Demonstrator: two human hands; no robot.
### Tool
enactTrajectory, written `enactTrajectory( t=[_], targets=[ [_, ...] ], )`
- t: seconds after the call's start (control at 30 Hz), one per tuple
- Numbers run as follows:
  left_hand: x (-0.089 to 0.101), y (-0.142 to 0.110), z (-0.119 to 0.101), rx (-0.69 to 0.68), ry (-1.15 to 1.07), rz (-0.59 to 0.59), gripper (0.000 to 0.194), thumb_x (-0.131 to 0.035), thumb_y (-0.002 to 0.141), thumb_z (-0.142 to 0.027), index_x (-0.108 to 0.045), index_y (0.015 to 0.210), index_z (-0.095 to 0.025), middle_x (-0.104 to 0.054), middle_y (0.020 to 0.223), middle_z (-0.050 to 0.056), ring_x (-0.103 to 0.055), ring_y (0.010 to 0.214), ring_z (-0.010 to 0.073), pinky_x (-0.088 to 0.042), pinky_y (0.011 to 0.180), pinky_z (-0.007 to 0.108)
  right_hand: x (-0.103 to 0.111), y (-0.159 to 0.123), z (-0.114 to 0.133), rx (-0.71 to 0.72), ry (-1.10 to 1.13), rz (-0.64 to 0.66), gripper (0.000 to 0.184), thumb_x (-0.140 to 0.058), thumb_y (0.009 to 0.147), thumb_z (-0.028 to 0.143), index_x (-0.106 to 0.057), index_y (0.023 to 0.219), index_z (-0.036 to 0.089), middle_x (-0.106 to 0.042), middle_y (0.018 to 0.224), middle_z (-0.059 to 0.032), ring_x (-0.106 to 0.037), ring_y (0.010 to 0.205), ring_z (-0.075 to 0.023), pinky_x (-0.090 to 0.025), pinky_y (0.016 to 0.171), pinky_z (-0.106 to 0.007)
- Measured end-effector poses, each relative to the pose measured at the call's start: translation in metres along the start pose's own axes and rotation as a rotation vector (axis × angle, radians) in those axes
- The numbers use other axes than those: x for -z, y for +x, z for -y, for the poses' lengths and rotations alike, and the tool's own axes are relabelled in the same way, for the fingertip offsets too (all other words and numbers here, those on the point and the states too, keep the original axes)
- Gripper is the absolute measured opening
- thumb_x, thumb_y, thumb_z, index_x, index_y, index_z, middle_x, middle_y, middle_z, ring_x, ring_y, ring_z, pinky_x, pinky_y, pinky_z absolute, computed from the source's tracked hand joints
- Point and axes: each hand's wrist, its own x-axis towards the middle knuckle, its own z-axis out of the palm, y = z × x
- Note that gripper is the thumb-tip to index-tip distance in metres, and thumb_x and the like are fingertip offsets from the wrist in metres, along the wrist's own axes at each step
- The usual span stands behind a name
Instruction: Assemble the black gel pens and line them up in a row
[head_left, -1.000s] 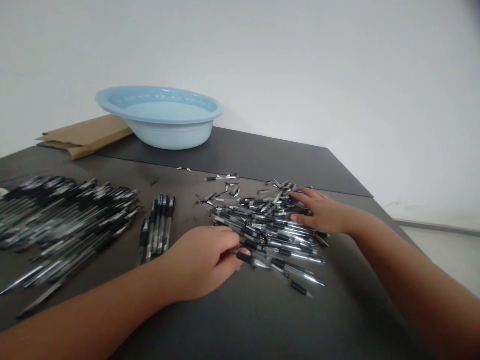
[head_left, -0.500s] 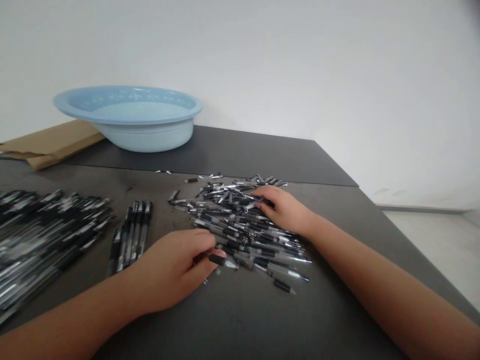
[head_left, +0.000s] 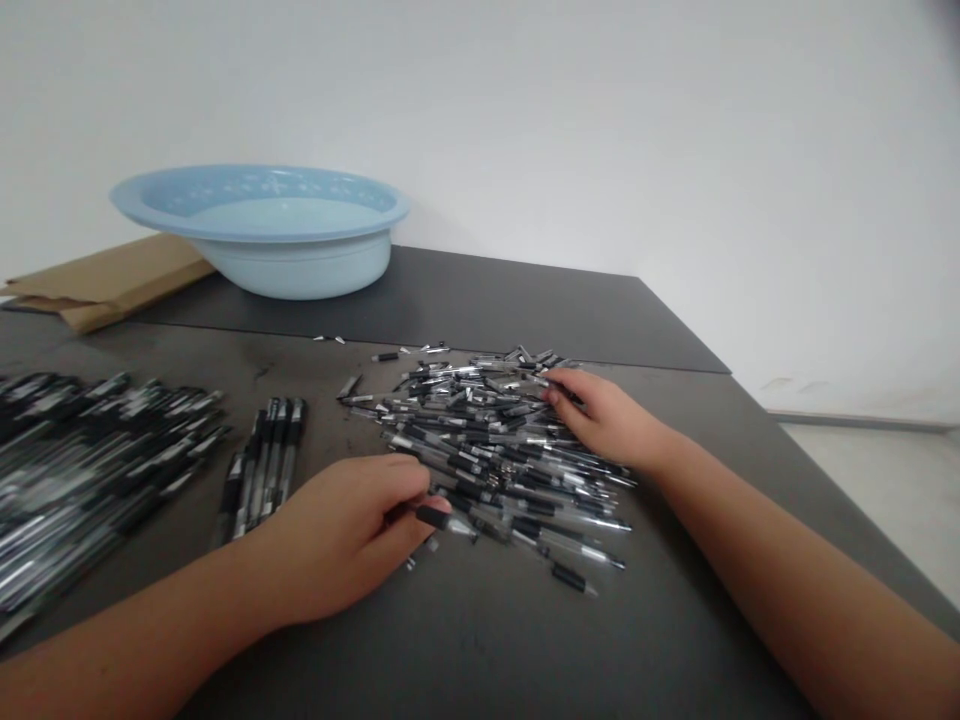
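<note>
My left hand (head_left: 360, 530) is closed around a pen, whose black grip (head_left: 433, 516) and clear pointed tip stick out past the thumb toward the right. At the far right side of a heap of loose pens and pen parts (head_left: 495, 450), my right hand (head_left: 600, 405) has thumb and forefinger pinched on a small dark and clear pen piece (head_left: 537, 380); its exact kind is blurred. A lone black grip with a clear tip (head_left: 571, 578) lies at the near edge of the heap. Beyond my left wrist a short row of black-gripped pens (head_left: 274, 450) lies side by side.
A large pile of pens (head_left: 97, 470) covers the table's left side. Behind stands a light blue basin (head_left: 300, 265), next to a flat brown cardboard piece (head_left: 112, 275). Small pen bits (head_left: 330, 339) lie below the basin. The grey tabletop (head_left: 525, 660) ends at a right edge.
My right hand has shifted right and slightly back from the heap's middle, with the small pen piece between its fingertips. My left hand keeps the pen in nearly the same place.
</note>
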Motion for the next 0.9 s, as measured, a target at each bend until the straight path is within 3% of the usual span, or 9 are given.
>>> enactTrajectory(
  t=[0.33, 0.57, 0.73, 0.9],
  targets=[
    [-0.002, 0.000, 0.000, 0.000, 0.015, -0.002, 0.039, -0.046, 0.104, -0.041, -0.051, 0.071, -0.021, -0.059, 0.073, 0.001, -0.054, 0.068, 0.0175, -0.032, 0.062, 0.030, 0.003, 0.002, -0.008, -0.028, 0.011, -0.001, 0.040, -0.046, 0.101, 0.020, -0.063, 0.138, 0.023, -0.074, 0.121, -0.0097, -0.069, 0.112, -0.0276, -0.054, 0.102, -0.044],
    [-0.001, 0.000, 0.000, 0.000, 0.021, 0.003, 0.039, -0.046, 0.104, -0.042, -0.051, 0.072, -0.021, -0.060, 0.075, 0.001, -0.054, 0.069, 0.0177, -0.032, 0.063, 0.030, 0.007, 0.005, -0.010, -0.020, -0.031, 0.015, 0.048, -0.056, 0.086, 0.011, -0.068, 0.132, 0.021, -0.075, 0.116, -0.0091, -0.070, 0.105, -0.0268, -0.056, 0.099, -0.042],
    [-0.002, 0.000, 0.000, 0.005, 0.026, 0.009, 0.040, -0.044, 0.105, -0.043, -0.052, 0.072, -0.021, -0.060, 0.076, 0.002, -0.054, 0.070, 0.0180, -0.032, 0.064, 0.030, 0.011, 0.008, -0.021, -0.100, -0.168, -0.018, 0.034, -0.052, 0.095, 0.015, -0.074, 0.120, 0.022, -0.075, 0.119, -0.0115, -0.069, 0.109, -0.0281, -0.054, 0.101, -0.043],
    [-0.001, -0.001, 0.000, 0.001, 0.029, 0.015, 0.039, -0.045, 0.104, -0.042, -0.051, 0.072, -0.021, -0.059, 0.075, 0.002, -0.054, 0.070, 0.0180, -0.032, 0.064, 0.030, 0.011, 0.008, -0.026, -0.166, -0.212, 0.054, 0.028, -0.057, 0.101, 0.029, -0.075, 0.121, 0.022, -0.077, 0.117, -0.0123, -0.071, 0.106, -0.0289, -0.054, 0.097, -0.040]
  ],
)
